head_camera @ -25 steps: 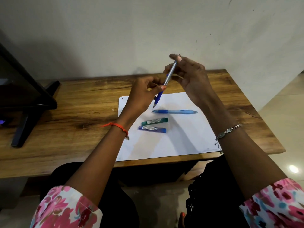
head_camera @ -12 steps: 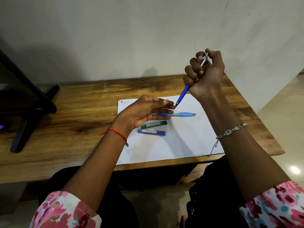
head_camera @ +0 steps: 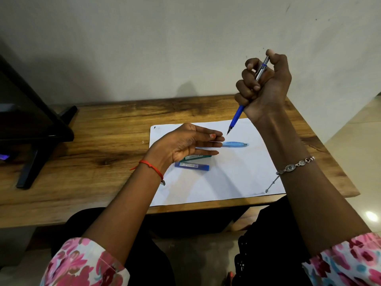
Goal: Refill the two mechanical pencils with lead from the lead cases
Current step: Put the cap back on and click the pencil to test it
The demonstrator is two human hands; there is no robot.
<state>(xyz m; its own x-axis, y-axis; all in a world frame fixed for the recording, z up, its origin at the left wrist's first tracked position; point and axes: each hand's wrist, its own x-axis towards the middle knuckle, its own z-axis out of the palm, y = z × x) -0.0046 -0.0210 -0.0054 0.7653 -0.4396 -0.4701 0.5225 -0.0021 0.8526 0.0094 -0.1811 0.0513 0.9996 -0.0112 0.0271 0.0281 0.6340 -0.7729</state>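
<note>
Left hand (head_camera: 185, 143) hovers over paper sheet (head_camera: 226, 182), fingers stretched nearly straight, nothing seen held. Partly under it: green lead case (head_camera: 198, 156), with blue lead case (head_camera: 191, 165) just beside, both flat on sheet. White labels, print too small to read. Light-blue pencil (head_camera: 235, 144) lies past fingertips. Right hand (head_camera: 266, 87) fists blue-and-silver pencil (head_camera: 237, 118), thumb on top end, tip down. Likely step: clicking to check lead. Next calls for: cap off, case fetched.

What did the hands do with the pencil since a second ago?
The left hand let go of the blue-and-silver pencil and dropped, open, over the paper. The right hand closed into a fist around it and moved right. The light blue pencil, green lead case and blue lead case stayed put.
</note>
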